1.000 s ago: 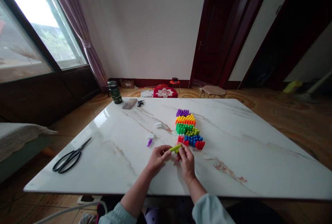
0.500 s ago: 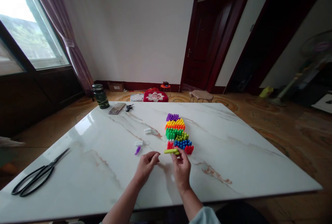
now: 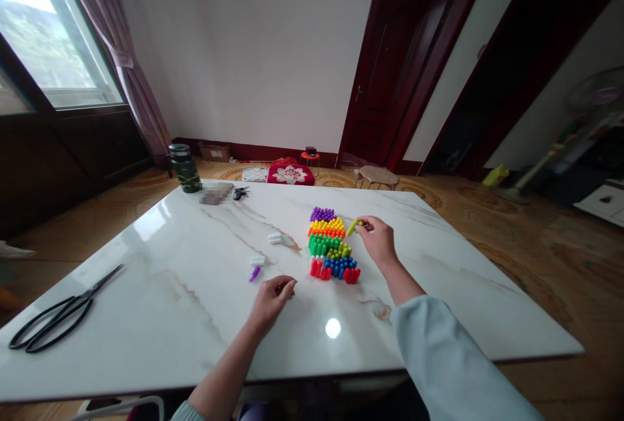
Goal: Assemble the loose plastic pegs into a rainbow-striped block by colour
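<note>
My right hand (image 3: 377,239) pinches a yellow-green plastic piece (image 3: 353,226), long and rounded, just right of the orange and yellow rows. A block of small upright pieces in colour groups stands at mid-table: purple (image 3: 323,214), yellow (image 3: 326,225), orange (image 3: 336,234), green (image 3: 322,243), yellow-green (image 3: 340,251), blue (image 3: 340,267) and red (image 3: 351,275). My left hand (image 3: 272,301) hovers in front and to the left of the block, fingers curled together. Whether it holds anything is hidden. Nearby lie a purple piece (image 3: 255,273) and two white pieces (image 3: 258,260).
Black-handled scissors (image 3: 68,314) lie on the left of the white marbled table (image 3: 195,343). At the back left are a green thermos (image 3: 185,171), a blurred-out flat object (image 3: 216,193) and keys (image 3: 240,193). Stools (image 3: 377,176) stand beyond the far edge.
My right hand has moved forward and right with the yellow-green piece, from in front of the block to its right side. My left hand stays nearly in place. The view has shifted slightly.
</note>
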### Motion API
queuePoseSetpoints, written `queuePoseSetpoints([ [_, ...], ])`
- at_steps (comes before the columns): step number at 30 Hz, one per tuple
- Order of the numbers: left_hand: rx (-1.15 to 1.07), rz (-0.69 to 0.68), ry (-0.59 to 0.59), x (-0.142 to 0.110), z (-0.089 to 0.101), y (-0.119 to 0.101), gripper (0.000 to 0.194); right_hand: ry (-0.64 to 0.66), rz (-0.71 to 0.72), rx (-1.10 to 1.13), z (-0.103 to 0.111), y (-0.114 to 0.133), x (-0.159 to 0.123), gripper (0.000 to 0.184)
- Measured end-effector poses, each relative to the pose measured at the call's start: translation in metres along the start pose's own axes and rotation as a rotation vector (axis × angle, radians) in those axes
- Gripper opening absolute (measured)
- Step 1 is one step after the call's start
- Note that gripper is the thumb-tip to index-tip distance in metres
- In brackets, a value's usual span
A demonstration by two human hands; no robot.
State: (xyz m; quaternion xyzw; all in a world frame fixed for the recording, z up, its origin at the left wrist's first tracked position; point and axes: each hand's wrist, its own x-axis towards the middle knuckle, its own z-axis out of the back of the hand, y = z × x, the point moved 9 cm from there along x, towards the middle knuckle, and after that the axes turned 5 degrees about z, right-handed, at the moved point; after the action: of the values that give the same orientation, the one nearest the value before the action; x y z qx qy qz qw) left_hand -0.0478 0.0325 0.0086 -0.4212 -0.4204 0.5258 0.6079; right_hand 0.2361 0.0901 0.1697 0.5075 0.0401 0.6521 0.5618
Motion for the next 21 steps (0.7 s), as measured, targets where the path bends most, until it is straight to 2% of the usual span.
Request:
queuePoseSetpoints([
  [6, -0.003, 0.002, 0.002, -0.001, 0.0, 0.0, 0.031, 0.033, 0.034, -0.069, -0.01, -0.008, 0.0, 0.02],
  [14, -0.015, 0.004, -0.002, 0.001, 0.0, 0.002, 0.032, 0.154, -0.084, -0.226, -0.03, -0.062, -0.014, 0.018],
  [21, -0.02, 0.005, 0.0, 0.001, 0.001, 0.001, 0.031, 0.251, -0.124, -0.248, -0.046, -0.085, -0.038, 0.021],
])
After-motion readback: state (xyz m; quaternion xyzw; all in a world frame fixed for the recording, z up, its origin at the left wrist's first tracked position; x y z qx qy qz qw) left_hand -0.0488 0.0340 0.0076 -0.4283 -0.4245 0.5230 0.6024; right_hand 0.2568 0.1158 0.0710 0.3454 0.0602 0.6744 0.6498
